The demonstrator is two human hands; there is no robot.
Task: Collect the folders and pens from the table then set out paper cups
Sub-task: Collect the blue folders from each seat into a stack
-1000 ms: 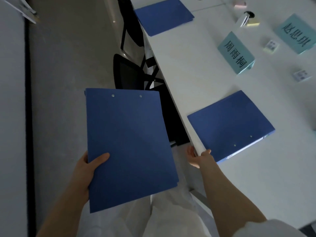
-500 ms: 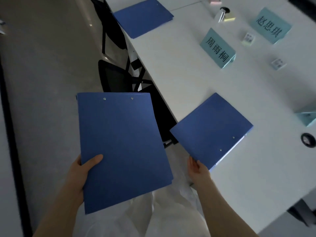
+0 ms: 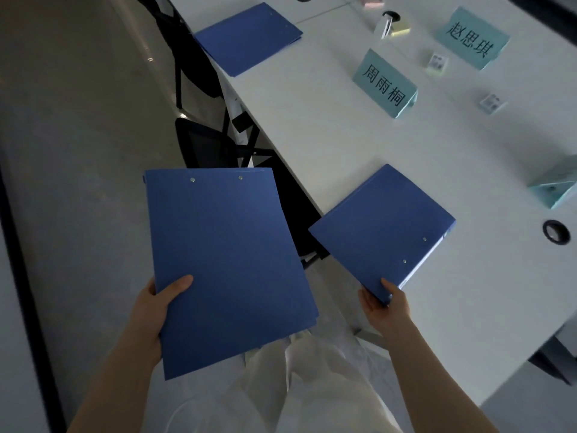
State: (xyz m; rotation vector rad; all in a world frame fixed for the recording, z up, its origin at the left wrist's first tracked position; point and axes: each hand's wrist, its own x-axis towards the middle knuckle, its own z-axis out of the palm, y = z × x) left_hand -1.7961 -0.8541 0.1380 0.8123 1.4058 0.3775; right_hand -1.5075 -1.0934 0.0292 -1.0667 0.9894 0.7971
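White counter [image 3: 359, 151] runs along the right. Left hand [image 3: 150, 310] grips a folder stack [image 3: 228, 267]; right hand [image 3: 385, 303] pinches the corner of a second folder [image 3: 381, 226] overhanging the edge. Collecting continues: next, likely add it to the stack, then fetch the far folder [image 3: 248, 37].

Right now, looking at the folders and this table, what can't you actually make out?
- Head view: the folder stack in the left hand shows only its top cover, so its count is unclear.
- Fingers of the right hand are hidden under the second folder.
- The name card at the right edge is cut off.
- Print on the small labels is too small and blurred.
- No pens can be made out on the table.
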